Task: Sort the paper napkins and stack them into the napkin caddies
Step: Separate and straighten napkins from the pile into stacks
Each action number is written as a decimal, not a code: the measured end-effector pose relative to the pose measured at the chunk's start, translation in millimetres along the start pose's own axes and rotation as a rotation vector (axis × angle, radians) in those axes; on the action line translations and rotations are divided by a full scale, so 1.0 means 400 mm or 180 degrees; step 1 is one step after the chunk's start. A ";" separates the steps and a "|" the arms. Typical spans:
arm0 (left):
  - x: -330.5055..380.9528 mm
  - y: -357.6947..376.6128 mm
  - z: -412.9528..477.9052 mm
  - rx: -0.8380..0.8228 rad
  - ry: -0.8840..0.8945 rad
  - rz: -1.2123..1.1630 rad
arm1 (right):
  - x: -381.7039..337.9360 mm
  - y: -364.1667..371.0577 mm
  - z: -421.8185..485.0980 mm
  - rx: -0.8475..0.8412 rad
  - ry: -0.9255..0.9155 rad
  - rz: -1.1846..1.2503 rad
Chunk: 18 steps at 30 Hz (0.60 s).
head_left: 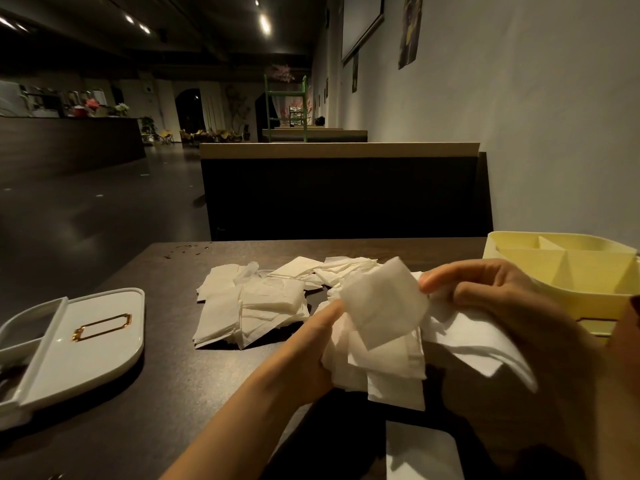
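My left hand [311, 348] grips a bunch of white paper napkins [384, 362] from the left side, thumb on top. My right hand [502, 306] pinches the right edge of a single folded napkin [384, 303] that stands up over the bunch, with more napkins draped under its palm. A loose pile of white napkins [252, 306] lies on the dark table [166, 393] beyond my hands. A white caddy with a gold handle on its lid [90, 334] sits at the left. A yellow divided caddy [571, 268] stands at the right, its compartments showing no napkins.
A white napkin or tray corner [419, 455] lies at the near table edge below my hands. A dark booth seat back [339, 195] rises behind the table. The wall runs along the right, and open floor lies to the left.
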<state>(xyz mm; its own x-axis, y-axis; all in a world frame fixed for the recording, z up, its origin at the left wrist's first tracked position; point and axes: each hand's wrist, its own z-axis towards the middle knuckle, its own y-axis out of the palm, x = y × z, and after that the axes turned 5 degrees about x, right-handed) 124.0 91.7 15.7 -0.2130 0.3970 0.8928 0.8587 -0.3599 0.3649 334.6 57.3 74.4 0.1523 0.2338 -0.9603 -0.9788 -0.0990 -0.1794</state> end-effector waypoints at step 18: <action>-0.007 -0.001 -0.002 -0.0151 -0.0069 -0.0009 | 0.048 0.037 0.034 0.0311 -0.0210 -0.1374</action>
<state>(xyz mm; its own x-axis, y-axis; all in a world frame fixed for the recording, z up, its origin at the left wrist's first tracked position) 123.9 90.2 13.4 -0.2048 0.4162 0.8859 0.8349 -0.3982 0.3801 321.0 73.5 56.1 0.5437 0.2950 -0.7857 -0.8364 0.1123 -0.5366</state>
